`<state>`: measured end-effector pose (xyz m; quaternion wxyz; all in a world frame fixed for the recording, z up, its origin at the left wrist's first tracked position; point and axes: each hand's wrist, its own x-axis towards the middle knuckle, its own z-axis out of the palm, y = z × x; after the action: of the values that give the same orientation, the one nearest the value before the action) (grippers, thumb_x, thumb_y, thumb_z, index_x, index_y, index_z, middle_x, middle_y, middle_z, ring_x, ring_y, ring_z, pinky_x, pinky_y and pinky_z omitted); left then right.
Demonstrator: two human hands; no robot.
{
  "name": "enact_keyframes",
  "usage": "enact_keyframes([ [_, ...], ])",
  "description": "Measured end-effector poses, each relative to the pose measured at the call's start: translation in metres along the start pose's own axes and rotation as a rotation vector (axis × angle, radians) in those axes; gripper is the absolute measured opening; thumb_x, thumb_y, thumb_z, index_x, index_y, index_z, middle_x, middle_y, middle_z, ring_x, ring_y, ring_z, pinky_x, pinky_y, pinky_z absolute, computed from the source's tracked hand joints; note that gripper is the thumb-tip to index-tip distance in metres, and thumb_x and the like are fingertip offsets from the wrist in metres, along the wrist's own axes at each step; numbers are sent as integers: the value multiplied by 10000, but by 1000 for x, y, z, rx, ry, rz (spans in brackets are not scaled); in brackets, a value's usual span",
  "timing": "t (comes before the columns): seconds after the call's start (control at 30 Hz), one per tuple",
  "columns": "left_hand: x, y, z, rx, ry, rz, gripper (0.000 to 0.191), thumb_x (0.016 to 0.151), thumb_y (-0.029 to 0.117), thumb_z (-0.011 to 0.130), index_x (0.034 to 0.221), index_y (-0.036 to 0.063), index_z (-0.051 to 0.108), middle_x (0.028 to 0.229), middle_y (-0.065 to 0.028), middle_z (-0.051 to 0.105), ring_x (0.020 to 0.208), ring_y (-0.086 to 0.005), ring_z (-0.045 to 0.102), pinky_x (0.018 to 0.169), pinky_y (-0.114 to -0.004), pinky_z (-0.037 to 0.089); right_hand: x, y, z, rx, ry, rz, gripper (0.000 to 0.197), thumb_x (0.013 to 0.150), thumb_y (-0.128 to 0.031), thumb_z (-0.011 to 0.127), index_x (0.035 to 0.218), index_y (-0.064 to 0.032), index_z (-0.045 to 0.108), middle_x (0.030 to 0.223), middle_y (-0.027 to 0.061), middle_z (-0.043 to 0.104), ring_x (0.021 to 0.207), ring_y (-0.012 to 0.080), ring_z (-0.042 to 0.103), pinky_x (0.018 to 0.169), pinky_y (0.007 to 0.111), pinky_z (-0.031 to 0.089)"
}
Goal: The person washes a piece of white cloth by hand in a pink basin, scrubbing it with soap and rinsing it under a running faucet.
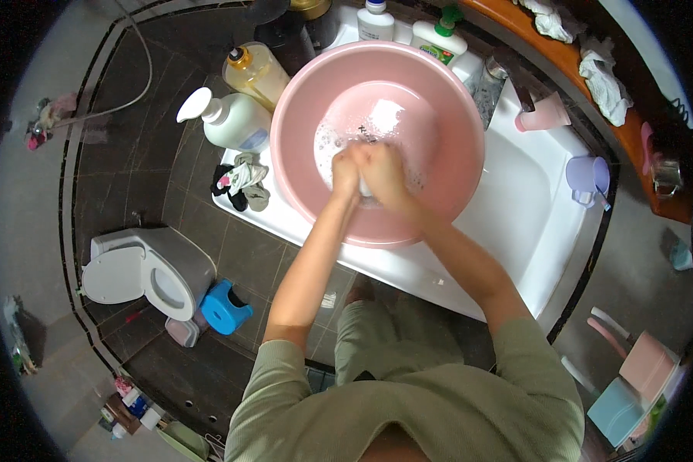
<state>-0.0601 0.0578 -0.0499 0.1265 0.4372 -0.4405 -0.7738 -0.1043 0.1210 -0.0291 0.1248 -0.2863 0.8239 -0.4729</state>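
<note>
In the pink plastic basin (468, 115) are both of my hands, pressed together and blurred by motion. My left hand (346, 167) is clenched against my right hand (384, 167), whose fingers are curled. A small white wet cloth (365, 187) shows between them, mostly hidden by the fingers. Just beyond the knuckles are dark marks; whether they belong to the cloth or the basin is unclear. Soapy water with white suds (326, 144) lies around the hands. The basin rests on a white sink (520, 179).
Left of the basin stand a white pump bottle (237, 124), a yellow liquid bottle (260, 75) and a small pile of crumpled cloths (245, 182). Behind are a Dettol pump bottle (439, 43) and a faucet (517, 81). A lilac cup (589, 176) sits right. A toilet (161, 271) and blue stool (225, 309) are lower left.
</note>
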Motion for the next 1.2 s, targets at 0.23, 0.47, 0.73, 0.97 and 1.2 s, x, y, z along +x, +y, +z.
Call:
enact_keyframes([
  [0.23,-26,-12,3,160,-155,-74,334,869,292,408,969,16,566,787,-50,591,653,-140,558,541,-265,450,24,36,-24,-88,-81,148,375,797,-312,520,586,-4,554,512,172,484,446,297,461,489,375,368],
  [0.47,-19,-5,-32,193,-416,-154,363,847,323,424,947,4,566,863,-61,587,744,-122,544,655,-248,437,22,49,-57,48,-232,127,390,810,-345,502,652,2,584,554,168,525,498,279,496,543,358,391],
  [0.73,-6,6,-61,984,-515,11,144,726,171,510,754,33,540,696,-9,509,699,-115,459,662,-252,369,8,62,-66,-402,-590,-145,502,761,-509,488,749,-31,638,700,156,604,668,283,582,664,379,426],
  [0.97,17,-24,-69,622,-496,30,68,741,84,555,711,41,511,661,-51,512,631,-118,477,584,-249,390,16,42,-42,-371,-905,320,445,708,-478,574,771,-44,644,740,115,618,678,241,570,617,334,435],
  [1.2,16,-29,-44,1509,-173,280,210,728,251,615,715,42,592,716,-106,607,686,-257,586,608,-352,454,-9,86,-14,-586,-563,-108,243,715,-310,559,696,-84,645,687,118,617,673,247,614,589,397,445],
])
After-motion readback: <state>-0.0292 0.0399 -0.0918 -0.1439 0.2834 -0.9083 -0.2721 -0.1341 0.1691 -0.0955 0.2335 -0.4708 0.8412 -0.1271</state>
